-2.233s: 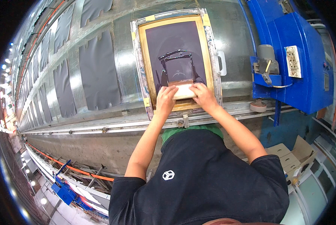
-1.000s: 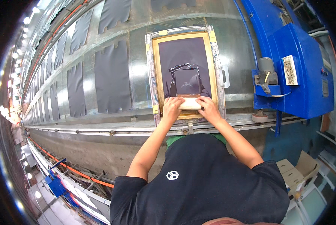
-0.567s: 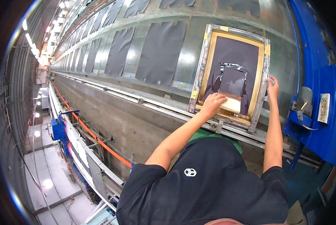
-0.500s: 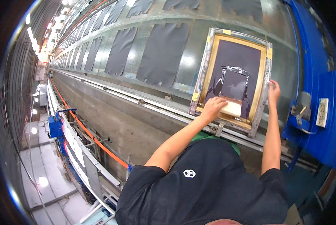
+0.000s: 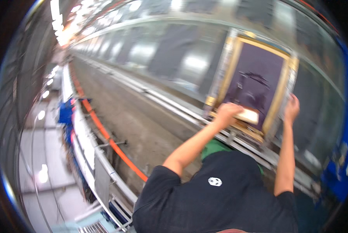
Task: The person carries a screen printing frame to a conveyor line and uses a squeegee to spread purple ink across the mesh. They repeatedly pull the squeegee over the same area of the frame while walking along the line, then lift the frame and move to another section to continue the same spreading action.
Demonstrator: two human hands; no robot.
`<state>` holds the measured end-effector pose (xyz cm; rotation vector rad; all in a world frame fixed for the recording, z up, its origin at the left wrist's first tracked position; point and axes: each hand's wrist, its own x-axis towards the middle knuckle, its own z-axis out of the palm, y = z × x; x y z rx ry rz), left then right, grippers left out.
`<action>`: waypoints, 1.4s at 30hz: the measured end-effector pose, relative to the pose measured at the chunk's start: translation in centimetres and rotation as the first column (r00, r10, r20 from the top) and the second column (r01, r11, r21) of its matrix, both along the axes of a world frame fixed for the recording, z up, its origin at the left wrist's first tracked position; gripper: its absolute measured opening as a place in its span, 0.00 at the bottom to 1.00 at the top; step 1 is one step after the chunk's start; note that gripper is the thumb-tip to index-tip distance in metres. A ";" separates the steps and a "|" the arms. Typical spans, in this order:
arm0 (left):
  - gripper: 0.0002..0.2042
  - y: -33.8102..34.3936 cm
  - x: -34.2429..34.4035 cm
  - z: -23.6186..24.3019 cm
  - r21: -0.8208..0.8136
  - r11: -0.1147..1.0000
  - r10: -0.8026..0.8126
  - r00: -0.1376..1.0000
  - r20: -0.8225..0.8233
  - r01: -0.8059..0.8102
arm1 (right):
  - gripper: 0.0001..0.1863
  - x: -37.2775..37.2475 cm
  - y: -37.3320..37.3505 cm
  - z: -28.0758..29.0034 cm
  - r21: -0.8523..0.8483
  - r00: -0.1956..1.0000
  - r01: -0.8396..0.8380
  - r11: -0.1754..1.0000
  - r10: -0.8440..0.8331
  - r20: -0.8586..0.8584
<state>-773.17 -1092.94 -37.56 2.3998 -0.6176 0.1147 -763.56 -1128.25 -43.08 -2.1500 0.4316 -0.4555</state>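
A screen-printing frame [image 5: 227, 64] with yellow-taped edges and a dark mesh lies tilted in view on the long table. My left hand [image 5: 228, 113] is closed around a pale squeegee [image 5: 249, 115] at the frame's near end. Glossy dark ink [image 5: 255, 79] streaks the mesh beyond the squeegee. At the frame's right rail, my right hand [image 5: 292, 108] is closed with fingers bent against the edge; blur softens the exact grip. Whatever lies under the mesh is hidden.
Dark fabric pieces [image 5: 174, 50] lie in rows along the glassy table, one [image 5: 313, 101] right of the frame. A metal rail [image 5: 143, 90] edges the table. Blue machinery [image 5: 339, 171] stands at right. An orange strip [image 5: 104, 128] runs along the left side of the aisle.
The view has shifted and blurred. The blue machinery sits farther right, and a dark piece now shows right of the frame. Both hands stay at the frame; the ink's shape on the mesh looks different.
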 end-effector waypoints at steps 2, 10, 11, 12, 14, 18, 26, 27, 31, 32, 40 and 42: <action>0.23 3.6 1.6 1.3 0.050 0.998 -0.023 0.999 -0.027 0.024 | 0.16 0.3 3.1 -1.5 0.142 0.998 -0.019 0.990 0.011 0.060; 0.21 12.0 1.8 -1.1 0.194 0.978 -0.077 0.997 0.011 0.073 | 0.16 1.0 10.8 -3.1 0.067 0.974 0.043 0.997 -0.027 -0.227; 0.22 12.8 2.1 -1.8 0.172 0.983 -0.070 0.997 0.033 0.064 | 0.16 1.3 10.7 -4.0 0.042 0.989 0.034 0.999 -0.027 -0.144; 0.23 13.5 2.3 -2.6 0.145 0.988 -0.067 0.996 0.050 0.059 | 0.16 1.8 10.9 -5.1 0.011 0.997 0.031 0.999 -0.030 -0.066; 0.22 12.5 3.4 -2.2 -0.046 0.997 -0.058 0.993 0.103 0.063 | 0.16 1.4 8.5 -5.9 0.005 0.999 0.038 0.999 -0.038 -0.023; 0.22 13.6 0.6 1.5 0.097 0.994 -0.056 0.993 0.102 0.046 | 0.15 2.1 12.2 -1.2 -0.067 0.990 0.084 0.994 -0.090 -0.107; 0.23 11.5 4.5 -0.8 0.276 0.960 -0.112 0.974 0.198 0.054 | 0.18 1.2 12.5 4.6 -0.227 0.977 -0.056 0.972 0.007 -0.212; 0.23 11.2 6.4 -1.5 0.273 0.960 -0.108 0.981 0.161 0.061 | 0.21 0.9 12.7 5.5 -0.376 0.978 -0.137 0.916 0.064 -0.200; 0.20 9.2 15.2 2.3 0.267 0.957 -0.106 0.993 -0.053 0.116 | 0.28 2.4 18.3 12.7 -0.378 0.845 -0.534 0.757 0.493 -0.206; 0.19 8.9 16.9 2.8 0.273 0.953 -0.122 0.991 -0.055 0.132 | 0.29 2.8 19.4 13.2 -0.354 0.799 -0.602 0.716 0.547 -0.251; 0.21 9.4 11.5 0.8 0.217 0.968 -0.130 0.992 0.000 0.127 | 0.25 -4.6 22.8 6.5 -0.280 0.823 -0.565 0.776 0.510 -0.250; 0.22 10.4 8.1 0.7 0.247 0.959 -0.142 0.990 0.007 0.136 | 0.26 -7.6 23.5 6.9 -0.268 0.823 -0.566 0.780 0.520 -0.226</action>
